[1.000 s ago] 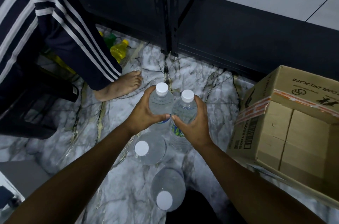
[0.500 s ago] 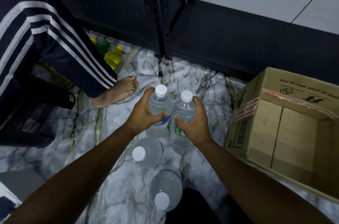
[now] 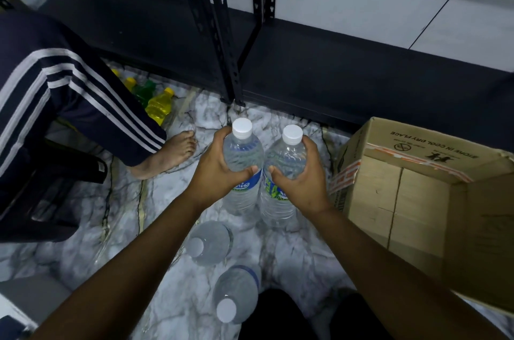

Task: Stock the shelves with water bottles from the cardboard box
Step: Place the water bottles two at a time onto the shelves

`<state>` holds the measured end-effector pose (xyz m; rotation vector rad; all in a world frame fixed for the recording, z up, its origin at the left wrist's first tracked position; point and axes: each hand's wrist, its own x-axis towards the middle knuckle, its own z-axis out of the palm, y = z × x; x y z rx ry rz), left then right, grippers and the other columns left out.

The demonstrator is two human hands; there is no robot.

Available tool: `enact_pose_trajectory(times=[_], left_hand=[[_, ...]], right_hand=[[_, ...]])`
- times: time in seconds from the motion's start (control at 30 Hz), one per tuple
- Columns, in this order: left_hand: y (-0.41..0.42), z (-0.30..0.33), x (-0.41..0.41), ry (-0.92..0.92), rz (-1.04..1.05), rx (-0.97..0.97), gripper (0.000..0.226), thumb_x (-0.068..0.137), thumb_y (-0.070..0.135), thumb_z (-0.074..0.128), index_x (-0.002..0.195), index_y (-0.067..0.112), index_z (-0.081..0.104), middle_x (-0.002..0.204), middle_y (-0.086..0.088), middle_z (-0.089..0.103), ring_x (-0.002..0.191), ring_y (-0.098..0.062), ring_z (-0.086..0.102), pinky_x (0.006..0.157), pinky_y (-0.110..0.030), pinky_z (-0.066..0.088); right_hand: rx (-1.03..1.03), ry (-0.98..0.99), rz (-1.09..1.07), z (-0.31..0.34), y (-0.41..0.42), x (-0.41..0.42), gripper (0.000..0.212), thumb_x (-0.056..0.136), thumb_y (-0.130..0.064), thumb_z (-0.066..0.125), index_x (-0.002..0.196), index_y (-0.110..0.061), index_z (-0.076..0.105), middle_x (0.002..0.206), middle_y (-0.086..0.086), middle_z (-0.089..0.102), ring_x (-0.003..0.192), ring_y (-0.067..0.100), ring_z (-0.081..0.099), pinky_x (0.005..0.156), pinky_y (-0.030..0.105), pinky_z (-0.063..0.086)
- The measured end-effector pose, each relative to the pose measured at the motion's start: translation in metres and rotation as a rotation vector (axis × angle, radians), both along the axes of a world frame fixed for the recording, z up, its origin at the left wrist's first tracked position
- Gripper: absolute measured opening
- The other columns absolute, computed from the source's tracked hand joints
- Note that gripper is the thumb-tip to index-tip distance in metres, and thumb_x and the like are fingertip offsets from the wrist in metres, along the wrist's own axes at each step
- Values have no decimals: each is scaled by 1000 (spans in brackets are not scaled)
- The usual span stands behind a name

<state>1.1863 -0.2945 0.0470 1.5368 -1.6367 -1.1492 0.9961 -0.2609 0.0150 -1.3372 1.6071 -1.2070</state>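
Observation:
My left hand (image 3: 214, 172) grips a clear water bottle (image 3: 242, 150) with a white cap. Beside it, my right hand (image 3: 301, 183) grips a second water bottle (image 3: 288, 156) of the same kind. Both bottles are upright, side by side, above the marble floor in front of the black shelf (image 3: 347, 75). Two more water bottles (image 3: 208, 245) (image 3: 236, 295) stand on the floor nearer to me. The open cardboard box (image 3: 417, 200) sits on my right; its inside is hidden from here.
Another person's striped trouser leg (image 3: 69, 94) and bare foot (image 3: 167, 157) are at the left, by a dark seat (image 3: 50, 195). Yellow and green bottles (image 3: 157, 105) stand behind the leg. Black slotted shelf posts (image 3: 211, 25) rise at the centre.
Both hands have lifted the two bottles a little and moved them towards the shelf. My view has tilted up, showing more of the shelf and posts.

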Motion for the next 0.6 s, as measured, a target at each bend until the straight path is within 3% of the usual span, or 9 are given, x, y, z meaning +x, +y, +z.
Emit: enact_pose_trajectory(times=[0.1, 0.27, 0.37, 0.47, 0.6], left_hand=[[2, 22, -10, -14, -1, -14, 81, 64, 34, 86, 112, 73, 32, 119, 27, 55, 116, -6, 57, 100, -41, 50], [9, 51, -28, 9, 17, 1, 76, 60, 45, 82, 117, 65, 34, 122, 17, 59, 115, -5, 59, 99, -40, 51], [10, 67, -41, 19, 36, -4, 77, 60, 45, 82, 119, 61, 34, 123, 14, 60, 115, -6, 59, 98, -37, 51], [8, 86, -54, 27, 47, -41, 77, 63, 40, 85, 111, 70, 33, 120, 19, 60, 112, -3, 59, 95, -30, 51], [1, 118, -75, 33, 44, -82, 78, 69, 28, 87, 114, 64, 35, 118, 18, 59, 110, -3, 60, 90, -27, 52]], right_hand=[[-6, 3, 3, 23, -3, -12, 71, 71, -38, 79, 129, -43, 38, 131, 2, 52, 123, 16, 53, 104, 40, 46], [-24, -17, 14, 63, -5, -31, 74, 70, -32, 79, 133, -28, 41, 130, 2, 53, 122, 15, 53, 103, 41, 46], [-59, -17, 25, 90, -5, -44, 73, 69, -29, 80, 129, -36, 40, 127, 2, 54, 119, 15, 55, 101, 43, 48], [-90, -10, 16, 117, -4, -56, 73, 68, -32, 80, 124, -52, 38, 128, 0, 54, 119, 15, 56, 100, 44, 48], [-120, -8, 9, 154, -4, -76, 74, 66, -37, 80, 117, -68, 36, 124, -3, 58, 114, 10, 59, 96, 35, 51]])
